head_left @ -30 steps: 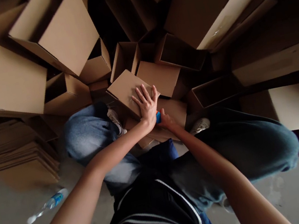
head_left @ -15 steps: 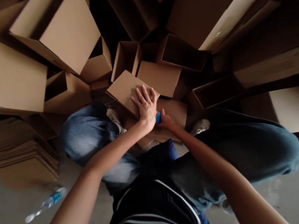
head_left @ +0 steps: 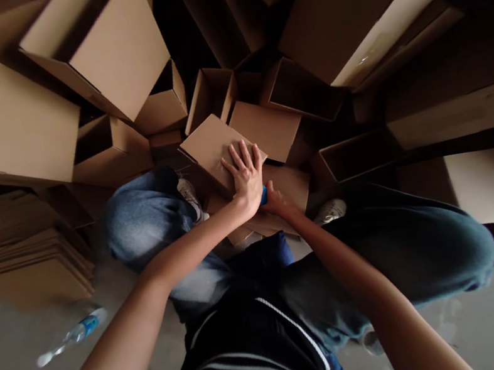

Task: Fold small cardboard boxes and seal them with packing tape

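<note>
My left hand [head_left: 244,174] lies flat with fingers stretched out on a flap of the brown cardboard box [head_left: 211,145] between my knees. Just behind it my right hand [head_left: 277,202] is closed around a small blue tool with an orange part [head_left: 263,195], held against the box's seam. Most of the tool is hidden by my left hand.
Open and closed cardboard boxes [head_left: 113,49] are piled all around the far side. A stack of flattened cardboard [head_left: 25,256] lies on the floor to the left. A plastic water bottle [head_left: 75,335] lies on the concrete floor by my left arm. My bent knees flank the box.
My left hand has shifted slightly on the flap, its fingers drawn closer together. The blue tool is more covered by that hand. The view has drifted a little.
</note>
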Motion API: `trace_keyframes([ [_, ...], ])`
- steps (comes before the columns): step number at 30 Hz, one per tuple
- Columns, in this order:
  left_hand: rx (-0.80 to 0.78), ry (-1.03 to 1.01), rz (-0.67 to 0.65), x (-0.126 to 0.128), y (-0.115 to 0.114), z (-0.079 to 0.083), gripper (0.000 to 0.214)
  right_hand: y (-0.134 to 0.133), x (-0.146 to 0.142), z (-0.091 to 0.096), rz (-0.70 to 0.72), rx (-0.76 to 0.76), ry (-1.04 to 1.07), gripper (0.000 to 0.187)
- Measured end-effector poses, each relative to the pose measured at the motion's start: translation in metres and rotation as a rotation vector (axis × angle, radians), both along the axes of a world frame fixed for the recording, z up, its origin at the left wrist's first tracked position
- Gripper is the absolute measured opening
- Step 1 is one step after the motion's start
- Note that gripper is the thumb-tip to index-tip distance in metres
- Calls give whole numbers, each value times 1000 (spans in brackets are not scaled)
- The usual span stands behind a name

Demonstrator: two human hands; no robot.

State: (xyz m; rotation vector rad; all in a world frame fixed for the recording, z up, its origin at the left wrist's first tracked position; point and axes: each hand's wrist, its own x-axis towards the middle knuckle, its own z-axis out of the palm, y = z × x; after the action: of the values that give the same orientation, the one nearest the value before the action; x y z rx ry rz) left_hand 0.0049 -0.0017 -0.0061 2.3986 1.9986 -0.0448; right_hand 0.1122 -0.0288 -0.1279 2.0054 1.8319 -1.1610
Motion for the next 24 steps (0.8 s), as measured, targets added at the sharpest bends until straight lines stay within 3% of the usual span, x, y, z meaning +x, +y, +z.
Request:
trace_keyframes([
  [6,68,-69,9,6,-8,-11,58,0,0,-1,-9,-5,21,92],
  [15,159,-110,18,8,-4,-34,55,0,0,7,6,3,18,72],
  [19,169,-97,10,9,-3,-35,55,0,-1,12,0,-11,-3,67],
  [24,148,-80,-31,7,-3,-32,58,0,-1,6,-8,-4,-11,72],
])
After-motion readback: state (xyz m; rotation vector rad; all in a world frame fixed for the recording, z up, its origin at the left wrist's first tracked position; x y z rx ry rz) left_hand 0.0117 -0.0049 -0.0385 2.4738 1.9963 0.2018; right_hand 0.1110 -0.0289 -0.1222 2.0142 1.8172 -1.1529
